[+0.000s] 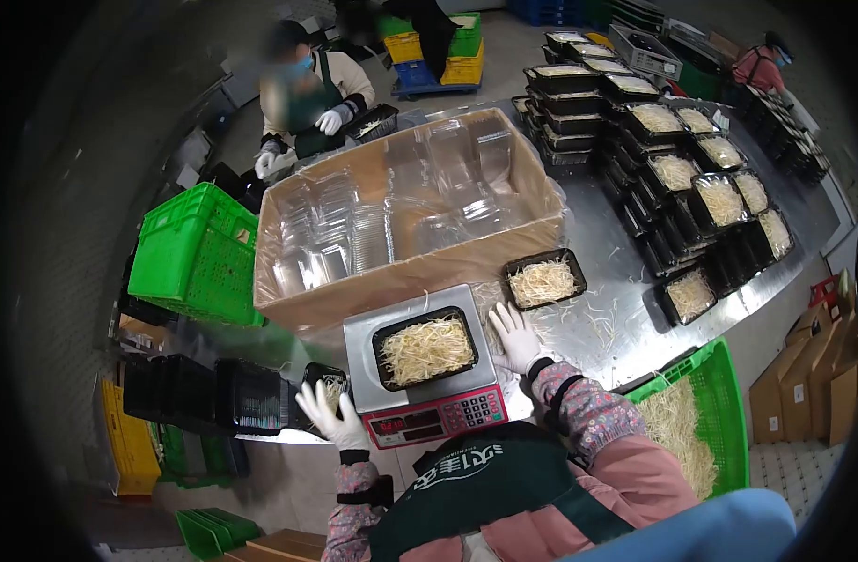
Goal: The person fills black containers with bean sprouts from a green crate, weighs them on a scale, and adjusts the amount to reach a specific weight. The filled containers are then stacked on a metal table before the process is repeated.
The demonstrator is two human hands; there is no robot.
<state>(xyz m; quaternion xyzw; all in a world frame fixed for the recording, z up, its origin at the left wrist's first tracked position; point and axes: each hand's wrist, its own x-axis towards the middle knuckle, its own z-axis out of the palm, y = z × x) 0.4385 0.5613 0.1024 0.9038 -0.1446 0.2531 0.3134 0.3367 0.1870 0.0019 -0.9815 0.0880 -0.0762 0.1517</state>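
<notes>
1. My left hand [330,412] is open, resting near a black tray [326,382] left of the scale [427,375].
2. The tray on the scale [426,348] is full of sprouts.
3. My right hand [515,339] lies flat and empty on the table [625,253].
4. One full tray [544,278] waits just behind.
5. Far right, many filled trays [677,178] are stacked. The green crate [705,412] has more sprouts left.

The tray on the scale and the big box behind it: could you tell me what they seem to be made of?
The tray looks like thin black plastic, with a glossy moulded rim. The big box looks like brown corrugated cardboard, matte, with folded flaps and a clear film liner.
</notes>
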